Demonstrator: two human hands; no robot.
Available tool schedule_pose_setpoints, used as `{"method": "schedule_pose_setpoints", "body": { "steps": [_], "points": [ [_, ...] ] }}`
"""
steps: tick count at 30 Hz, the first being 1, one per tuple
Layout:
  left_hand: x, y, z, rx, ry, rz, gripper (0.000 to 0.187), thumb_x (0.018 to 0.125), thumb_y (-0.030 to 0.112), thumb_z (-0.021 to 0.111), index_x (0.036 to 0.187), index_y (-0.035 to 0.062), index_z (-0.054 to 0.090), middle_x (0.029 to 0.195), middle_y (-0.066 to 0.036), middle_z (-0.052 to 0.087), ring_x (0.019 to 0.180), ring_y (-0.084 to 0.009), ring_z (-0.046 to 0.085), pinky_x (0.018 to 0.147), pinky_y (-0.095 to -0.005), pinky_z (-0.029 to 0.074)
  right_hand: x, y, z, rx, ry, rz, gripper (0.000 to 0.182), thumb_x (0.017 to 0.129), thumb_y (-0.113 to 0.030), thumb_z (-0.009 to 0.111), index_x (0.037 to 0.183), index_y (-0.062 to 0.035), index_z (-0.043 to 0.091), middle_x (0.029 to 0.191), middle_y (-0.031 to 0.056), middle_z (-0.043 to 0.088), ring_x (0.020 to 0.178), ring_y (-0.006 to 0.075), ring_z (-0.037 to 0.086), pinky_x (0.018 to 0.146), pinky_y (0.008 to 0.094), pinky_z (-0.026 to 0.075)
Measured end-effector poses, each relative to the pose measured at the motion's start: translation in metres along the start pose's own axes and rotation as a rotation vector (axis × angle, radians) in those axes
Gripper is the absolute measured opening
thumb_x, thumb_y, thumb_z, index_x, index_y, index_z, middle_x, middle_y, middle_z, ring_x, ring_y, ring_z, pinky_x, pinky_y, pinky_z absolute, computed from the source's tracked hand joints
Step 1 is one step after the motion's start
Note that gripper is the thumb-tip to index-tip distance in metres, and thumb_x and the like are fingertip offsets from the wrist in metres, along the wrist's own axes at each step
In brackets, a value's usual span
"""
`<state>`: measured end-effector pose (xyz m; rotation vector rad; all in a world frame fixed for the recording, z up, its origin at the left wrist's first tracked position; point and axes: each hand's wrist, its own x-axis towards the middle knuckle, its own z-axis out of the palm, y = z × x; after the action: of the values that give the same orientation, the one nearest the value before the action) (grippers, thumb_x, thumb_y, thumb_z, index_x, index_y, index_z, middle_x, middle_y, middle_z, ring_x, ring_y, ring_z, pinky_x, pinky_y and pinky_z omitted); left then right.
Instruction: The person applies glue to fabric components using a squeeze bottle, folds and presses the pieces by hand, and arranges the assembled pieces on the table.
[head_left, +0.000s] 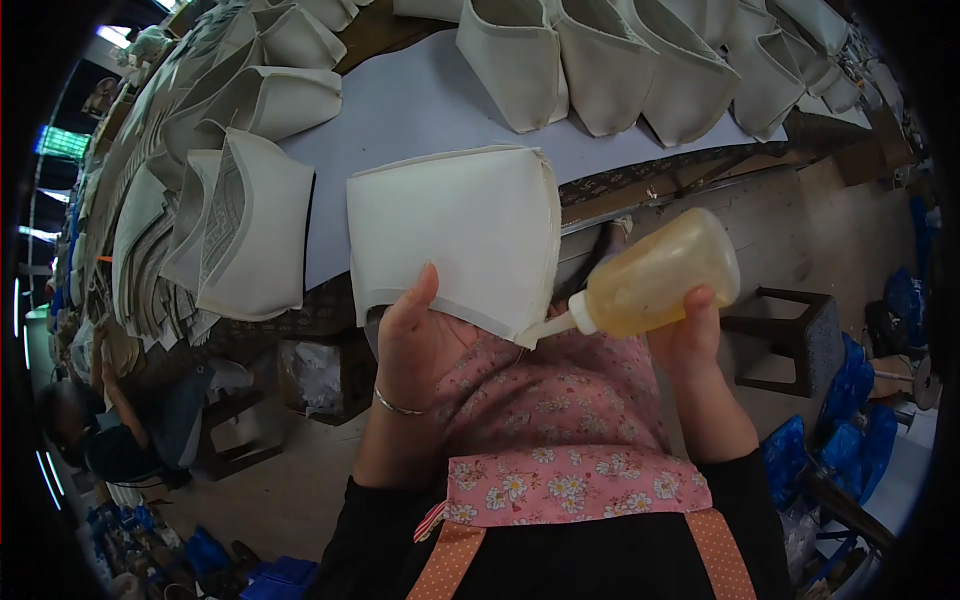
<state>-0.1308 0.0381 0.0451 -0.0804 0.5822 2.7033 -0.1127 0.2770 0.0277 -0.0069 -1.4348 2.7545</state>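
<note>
My left hand (418, 330) grips the lower edge of a white bag panel (450, 220), thumb on its face and fingers behind it. The panel is a stitched, pouch-like piece with raw edges, held up in front of the pink floral apron. In my right hand (692, 335) is a squeeze bottle (665, 275) of yellowish liquid, tilted with its nozzle pointing left. The nozzle tip meets the panel's lower right corner. Most of the right hand's fingers are hidden behind the bottle.
Several white pouch pieces stand along the back of the white table (400, 105), and more are stacked at left (255, 225). A dark stool (785, 340) is at right, with blue plastic-wrapped things beyond it. Another person (120, 425) sits at far left.
</note>
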Motion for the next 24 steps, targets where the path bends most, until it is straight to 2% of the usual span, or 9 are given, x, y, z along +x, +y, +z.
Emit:
{"method": "schedule_pose_setpoints", "body": {
  "steps": [2, 7, 10, 12, 13, 15, 18, 22, 24],
  "points": [
    [0.001, 0.001, 0.002, 0.025, 0.003, 0.009, 0.053, 0.089, 0.021, 0.043, 0.133, 0.0007, 0.022, 0.133, -0.017, 0.034, 0.123, -0.0311, 0.035, 0.102, -0.0463, 0.029, -0.012, -0.001, -0.002, -0.185, -0.154, 0.02, 0.072, 0.077, -0.047, 0.062, 0.125, -0.0016, 0.034, 0.116, 0.0103, 0.048, 0.109, 0.0221, 0.048, 0.092, 0.0364, 0.04],
    [0.006, 0.013, 0.014, 0.066, -0.136, 0.037, 0.066, 0.08, 0.013, 0.05, 0.134, -0.0016, 0.014, 0.132, -0.019, 0.033, 0.124, -0.0312, 0.035, 0.101, -0.0466, 0.03, -0.019, -0.01, 0.004, -0.074, -0.077, 0.062, 0.077, 0.075, -0.06, 0.054, 0.128, -0.0087, 0.032, 0.117, 0.0107, 0.049, 0.108, 0.028, 0.051, 0.089, 0.0424, 0.044],
    [0.011, 0.017, 0.017, 0.563, -0.225, 0.204, 0.08, 0.073, 0.008, 0.055, 0.134, -0.0029, 0.004, 0.132, -0.021, 0.033, 0.124, -0.0312, 0.033, 0.102, -0.0437, 0.03, -0.013, -0.03, 0.01, 0.226, 0.065, 0.082, 0.068, 0.079, -0.058, 0.05, 0.127, -0.0111, 0.036, 0.116, 0.0111, 0.05, 0.107, 0.0285, 0.052, 0.087, 0.0424, 0.045],
    [0.022, 0.015, 0.008, 1.337, -0.238, 0.443, 0.084, 0.067, 0.008, 0.063, 0.132, -0.0048, 0.011, 0.13, -0.025, 0.032, 0.121, -0.0354, 0.036, 0.099, -0.0407, 0.032, -0.009, -0.043, 0.012, 0.358, 0.097, 0.078, 0.062, 0.082, -0.056, 0.048, 0.126, -0.0124, 0.038, 0.116, 0.011, 0.051, 0.106, 0.0285, 0.052, 0.087, 0.0425, 0.046],
    [0.03, 0.015, 0.002, 1.335, -0.243, 0.45, 0.084, 0.067, 0.008, 0.063, 0.132, -0.0048, 0.011, 0.13, -0.025, 0.032, 0.121, -0.0354, 0.036, 0.099, -0.0407, 0.032, -0.008, -0.048, 0.014, 0.403, 0.089, 0.048, 0.058, 0.083, -0.054, 0.047, 0.125, -0.0131, 0.04, 0.116, 0.01, 0.052, 0.105, 0.0276, 0.053, 0.084, 0.042, 0.047],
    [0.048, 0.019, -0.008, 1.931, 0.118, 0.398, 0.077, 0.068, 0.008, 0.064, 0.128, -0.0038, 0.016, 0.123, -0.029, 0.037, 0.113, -0.039, 0.042, 0.09, -0.0392, 0.039, -0.009, -0.054, 0.014, 0.445, 0.074, 0.019, 0.054, 0.085, -0.051, 0.046, 0.124, -0.0138, 0.042, 0.115, 0.009, 0.053, 0.105, 0.0267, 0.054, 0.081, 0.0415, 0.049],
    [0.058, 0.039, 0.003, 2.171, 0.086, 0.453, 0.033, 0.075, 0.006, 0.057, 0.108, 0.0043, 0.05, 0.088, -0.016, 0.059, 0.088, -0.0346, 0.054, 0.076, -0.0418, 0.043, -0.012, -0.064, 0.007, 0.379, 0.054, 0.002, 0.054, 0.085, -0.051, 0.046, 0.124, -0.0144, 0.041, 0.115, 0.0067, 0.053, 0.104, 0.0245, 0.054, 0.075, 0.0387, 0.052],
    [0.061, 0.069, 0.025, 2.245, -0.008, 1.162, 0.012, 0.08, 0.007, 0.051, 0.09, 0.0061, 0.058, 0.078, -0.009, 0.061, 0.073, -0.0274, 0.058, 0.071, -0.0368, 0.042, -0.015, -0.074, 0.004, 0.302, 0.044, -0.059, 0.057, 0.085, -0.053, 0.045, 0.126, -0.0147, 0.037, 0.116, 0.0067, 0.052, 0.102, 0.0237, 0.055, 0.071, 0.037, 0.054],
    [0.055, 0.072, 0.04, 2.189, -0.019, 1.221, 0.01, 0.079, 0.007, 0.053, 0.087, 0.0064, 0.059, 0.076, -0.008, 0.061, 0.07, -0.026, 0.057, 0.07, -0.0353, 0.04, -0.013, -0.08, 0.01, 0.263, 0.071, -0.084, 0.057, 0.084, -0.053, 0.045, 0.126, -0.015, 0.036, 0.116, 0.0067, 0.051, 0.101, 0.0234, 0.056, 0.071, 0.0369, 0.054]
  ]
}}
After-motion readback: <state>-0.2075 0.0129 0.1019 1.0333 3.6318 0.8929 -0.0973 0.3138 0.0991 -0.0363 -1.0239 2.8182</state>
